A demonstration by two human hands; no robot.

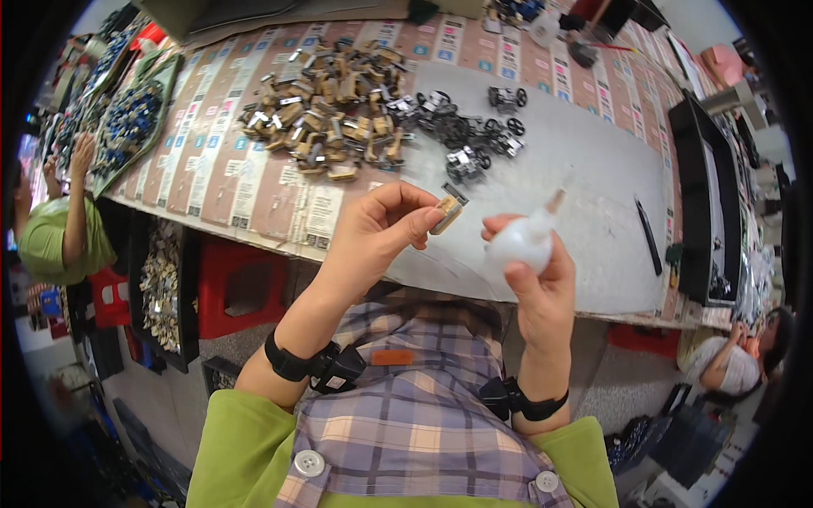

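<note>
Between the thumb and fingers of my left hand is a small tan-and-grey block-shaped part, with a dark piece at its upper end. My right hand is wrapped round a white squeeze bottle that has a rounded body and a narrow, brownish tip. The bottle is slightly blurred, its tip pointing up and away from the part. Both hands are over the near edge of a grey sheet. Beyond them lies a cluster of small black-and-silver wheeled assemblies.
A large heap of similar tan-and-metal parts covers the table's far left. A black pen-like tool lies at the right, beside a long black tray. A black bin of small parts and a red stool stand below left. Other people sit on both sides.
</note>
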